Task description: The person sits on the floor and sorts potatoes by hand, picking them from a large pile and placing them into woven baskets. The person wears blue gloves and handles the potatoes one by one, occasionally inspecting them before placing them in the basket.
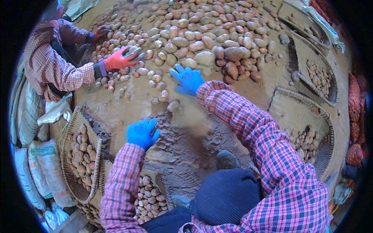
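My left hand [142, 133], in a blue knitted glove, hovers over the muddy ground at lower centre with its fingers a little curled. Nothing shows in it, though its palm side is hidden. Just past the near edge of a large spread of potatoes [205, 58], my right hand [186, 79] wears the same kind of blue glove. Its fingers are spread, palm down, close to several potatoes, and none shows in its grip. A few muddy potatoes [163, 95] lie loose between my two hands.
Woven baskets holding potatoes stand at the left [99, 166], lower centre [161, 182] and right [327, 128]. At upper left a co-worker in red gloves [118, 59] reaches over the pile. Filled woven sacks [51, 166] line the left edge, red mesh sacks [354, 99] the right.
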A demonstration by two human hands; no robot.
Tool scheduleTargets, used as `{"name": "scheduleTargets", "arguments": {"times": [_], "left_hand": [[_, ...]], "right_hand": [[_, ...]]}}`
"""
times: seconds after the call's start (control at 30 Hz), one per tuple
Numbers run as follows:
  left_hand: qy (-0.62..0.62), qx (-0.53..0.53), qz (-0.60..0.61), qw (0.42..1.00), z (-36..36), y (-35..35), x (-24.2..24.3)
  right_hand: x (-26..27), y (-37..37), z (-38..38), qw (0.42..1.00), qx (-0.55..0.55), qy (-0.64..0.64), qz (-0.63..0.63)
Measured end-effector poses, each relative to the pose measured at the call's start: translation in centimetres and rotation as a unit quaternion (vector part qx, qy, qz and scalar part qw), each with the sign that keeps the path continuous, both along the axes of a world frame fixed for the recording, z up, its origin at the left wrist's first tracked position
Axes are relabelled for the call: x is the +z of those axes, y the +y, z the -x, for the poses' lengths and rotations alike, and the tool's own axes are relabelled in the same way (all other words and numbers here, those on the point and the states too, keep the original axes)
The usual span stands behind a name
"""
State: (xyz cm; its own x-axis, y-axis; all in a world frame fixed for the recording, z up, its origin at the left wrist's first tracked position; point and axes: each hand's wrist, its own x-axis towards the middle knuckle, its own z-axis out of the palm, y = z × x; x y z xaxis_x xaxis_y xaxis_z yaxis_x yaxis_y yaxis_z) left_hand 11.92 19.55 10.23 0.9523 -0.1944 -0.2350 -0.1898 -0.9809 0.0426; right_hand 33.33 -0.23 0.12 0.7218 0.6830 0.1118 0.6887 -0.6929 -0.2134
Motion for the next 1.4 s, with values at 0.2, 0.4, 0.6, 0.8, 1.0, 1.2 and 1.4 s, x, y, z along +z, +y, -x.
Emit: {"name": "scheduleTargets", "arguments": {"times": [0.2, 0.4, 0.6, 0.8, 1.0, 1.2, 1.4], "left_hand": [[-0.130, 0.171, 0.103, 0.971, -4.9, 1.3, -7.8], [-0.125, 0.243, 0.076, 0.959, -13.1, 0.2, -9.3], [0.007, 0.353, 0.011, 0.935, -17.2, -1.2, -9.4], [-0.023, 0.400, 0.113, 0.909, -18.2, -0.8, -12.4], [-0.153, 0.365, 0.294, 0.870, -15.2, 1.2, -14.1], [-0.113, 0.364, 0.902, 0.202, -4.5, 1.7, -8.8], [-0.017, 0.398, 0.903, 0.161, 2.5, -7.3, -9.0]], "right_hand": [[-1.6, 2.2, -3.2, 0.989, 0.026, 0.138, 0.048], [-2.7, 2.6, -2.9, 0.987, -0.001, 0.159, -0.016], [-0.3, -0.6, -4.5, 0.683, -0.132, 0.583, -0.421], [-1.1, 5.2, -4.9, 0.985, 0.002, 0.141, -0.104], [-1.4, 6.4, -6.9, 0.989, 0.052, 0.075, 0.113], [1.5, 5.0, -7.6, 0.982, 0.062, 0.173, -0.039], [4.2, 4.0, 6.1, 0.914, 0.170, 0.197, -0.312]]}}
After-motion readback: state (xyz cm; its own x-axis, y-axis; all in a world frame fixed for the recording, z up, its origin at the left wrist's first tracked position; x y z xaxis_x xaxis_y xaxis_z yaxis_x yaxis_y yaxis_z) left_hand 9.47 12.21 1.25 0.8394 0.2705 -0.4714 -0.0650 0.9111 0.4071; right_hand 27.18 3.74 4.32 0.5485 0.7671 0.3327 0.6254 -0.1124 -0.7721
